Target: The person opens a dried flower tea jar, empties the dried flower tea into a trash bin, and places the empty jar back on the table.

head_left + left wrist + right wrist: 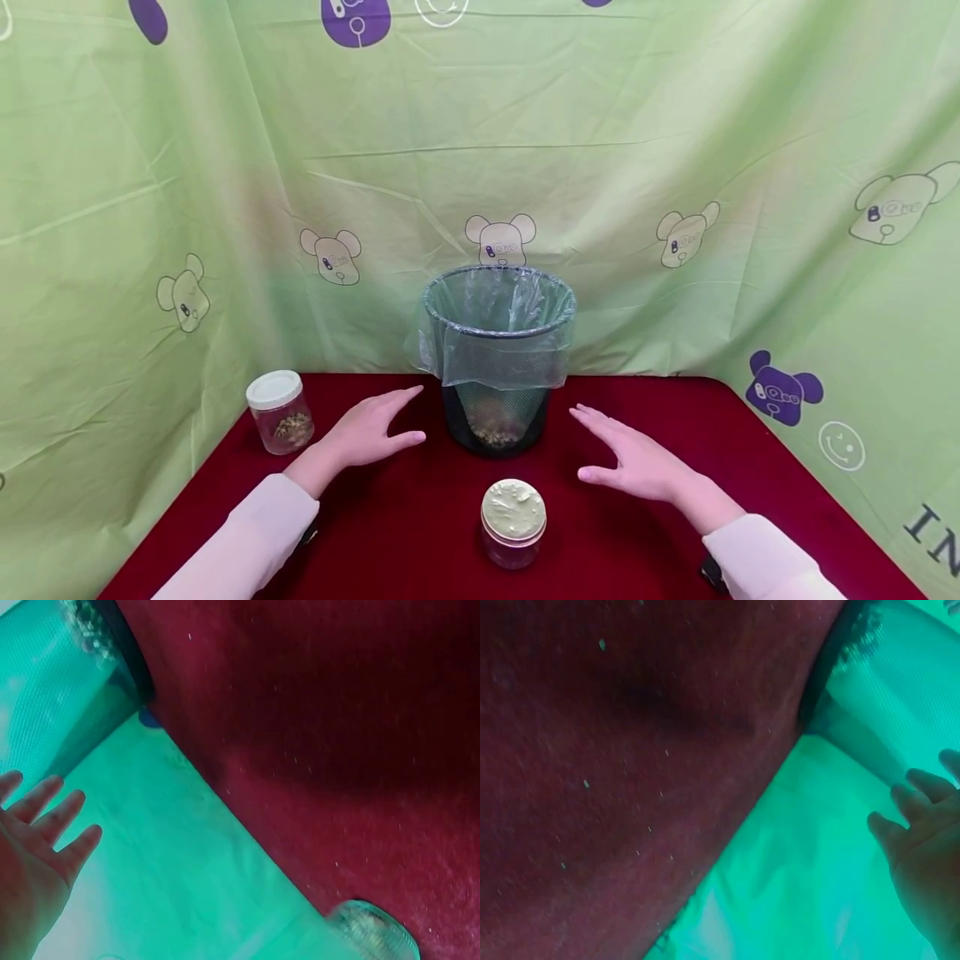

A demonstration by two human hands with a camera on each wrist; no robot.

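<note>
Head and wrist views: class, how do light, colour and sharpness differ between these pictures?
Head view: fairly even light, glints on the bag; left wrist view: strong green cast on the curtain, dark shadow on the table, jar at the bottom edge blurred; right wrist view: similar green cast, right hand dim.

- A mesh bin (495,404) blocked the counter's (397,533) far middle.
- A near jar (513,521) stood between the forearms (243,533).
- A white-lidded jar (280,417) hindered passage left of the left hand (367,429).
- Right of the right hand (645,462), room ran to the curtain (862,333).
</note>
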